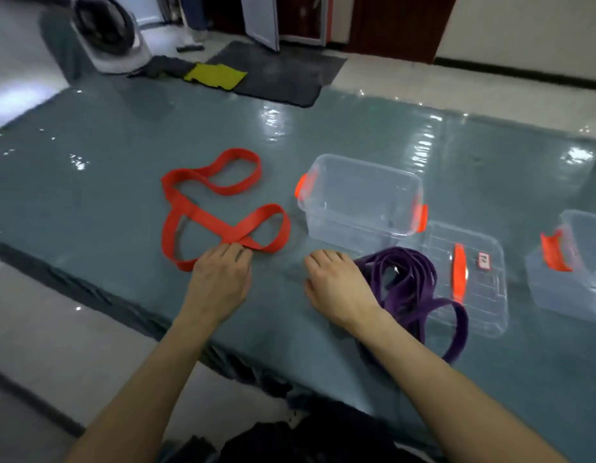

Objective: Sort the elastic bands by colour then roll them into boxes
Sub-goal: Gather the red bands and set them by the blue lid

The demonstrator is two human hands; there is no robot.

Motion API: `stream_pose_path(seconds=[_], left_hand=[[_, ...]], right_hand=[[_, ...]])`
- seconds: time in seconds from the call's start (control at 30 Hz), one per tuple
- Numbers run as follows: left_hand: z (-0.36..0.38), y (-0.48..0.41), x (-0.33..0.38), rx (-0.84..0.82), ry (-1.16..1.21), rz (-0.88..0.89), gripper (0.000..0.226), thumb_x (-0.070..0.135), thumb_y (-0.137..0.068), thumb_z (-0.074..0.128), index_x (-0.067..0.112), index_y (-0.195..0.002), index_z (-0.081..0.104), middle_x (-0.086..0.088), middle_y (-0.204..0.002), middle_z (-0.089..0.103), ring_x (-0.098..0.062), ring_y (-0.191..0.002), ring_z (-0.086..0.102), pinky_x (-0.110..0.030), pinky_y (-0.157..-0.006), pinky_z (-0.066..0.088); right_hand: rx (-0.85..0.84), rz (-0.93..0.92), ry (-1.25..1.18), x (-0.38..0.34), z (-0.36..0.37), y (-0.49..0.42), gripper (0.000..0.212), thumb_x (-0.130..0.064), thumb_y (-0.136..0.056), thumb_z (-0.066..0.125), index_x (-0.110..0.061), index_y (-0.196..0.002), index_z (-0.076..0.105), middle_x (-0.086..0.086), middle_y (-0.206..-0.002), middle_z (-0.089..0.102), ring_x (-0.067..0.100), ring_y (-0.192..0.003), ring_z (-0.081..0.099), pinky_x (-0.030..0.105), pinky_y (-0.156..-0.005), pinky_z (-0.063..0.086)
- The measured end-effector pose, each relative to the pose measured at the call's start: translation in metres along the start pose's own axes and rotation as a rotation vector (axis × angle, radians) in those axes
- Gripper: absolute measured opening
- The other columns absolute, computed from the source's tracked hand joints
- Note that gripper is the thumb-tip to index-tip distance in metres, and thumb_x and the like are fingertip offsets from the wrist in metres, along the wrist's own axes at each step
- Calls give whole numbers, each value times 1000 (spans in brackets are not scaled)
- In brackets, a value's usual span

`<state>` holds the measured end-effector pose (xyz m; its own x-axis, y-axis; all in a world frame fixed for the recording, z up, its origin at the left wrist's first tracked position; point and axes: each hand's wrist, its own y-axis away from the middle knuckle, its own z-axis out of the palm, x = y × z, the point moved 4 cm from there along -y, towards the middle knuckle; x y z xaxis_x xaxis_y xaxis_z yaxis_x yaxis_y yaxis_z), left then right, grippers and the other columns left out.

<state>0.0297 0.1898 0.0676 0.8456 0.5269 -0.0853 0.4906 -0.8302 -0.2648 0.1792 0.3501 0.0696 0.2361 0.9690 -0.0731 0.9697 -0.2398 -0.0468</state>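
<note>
Purple elastic bands (407, 282) lie in a loose heap on the counter (106, 155), close to its near edge, with one loop trailing toward the person and the far side of the heap lying over a clear lid (483, 295). The right hand (336, 289) rests knuckles-up against the left side of this heap, fingers bent down; I cannot tell whether it grasps a band. Well apart to the left, the left hand (223, 282) curls its fingers over the near crossing of the red bands (216, 208) and holds them there. The red bands spread flat in open loops away from the hand.

The lid has an orange handle and a small label. Just beyond it stands a clear box (360, 198) with orange clips, to the right of the red bands. A second clear box (570, 265) stands at the right edge.

The counter is grey-green under a glossy film that mirrors the ceiling lights. Beyond it the floor is pale tile, with a grey mat (273, 75), a yellow cloth (216, 75), a white machine (109, 31) with a round dark front, and a dark red door (400, 25).
</note>
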Motion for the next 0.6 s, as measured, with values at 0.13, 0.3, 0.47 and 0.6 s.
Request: stream_pose_path(seconds=[0.13,0.3,0.47,0.6], left_hand=[[16,16,-48,-94,-32,-75,16,25,-90,63,14,-100,70,-10,-99,70,-37,-89,68,-49,-78,55],[50,14,-121,-336,-25,-77,36,32,-76,80,13,-106,72,-10,-104,69,-38,-101,69,-47,-87,56],[113,-20,-211,-595,-148,142,101,30,-75,90,11,-163,45,-25,-172,36,-40,-163,32,-55,-131,30],[155,-56,-271,-670,-199,308,113,14,-84,71,17,-175,5,-16,-183,-4,-33,-170,-7,-51,-137,1]], right_hand=[[-33,-50,-46,-29,17,-45,23,-20,-96,54,-10,-114,63,12,-114,65,38,-109,61,45,-97,45],[-130,-57,-50,-69,52,-108,40,-34,-95,58,-15,-130,57,9,-128,61,33,-121,57,44,-103,43],[-203,-64,-75,-97,94,-198,79,-48,-87,76,-13,-151,44,8,-155,49,29,-148,42,45,-121,33],[-341,22,-65,-94,127,-248,131,-60,-76,85,-14,-172,9,6,-179,13,24,-167,7,53,-134,10]])
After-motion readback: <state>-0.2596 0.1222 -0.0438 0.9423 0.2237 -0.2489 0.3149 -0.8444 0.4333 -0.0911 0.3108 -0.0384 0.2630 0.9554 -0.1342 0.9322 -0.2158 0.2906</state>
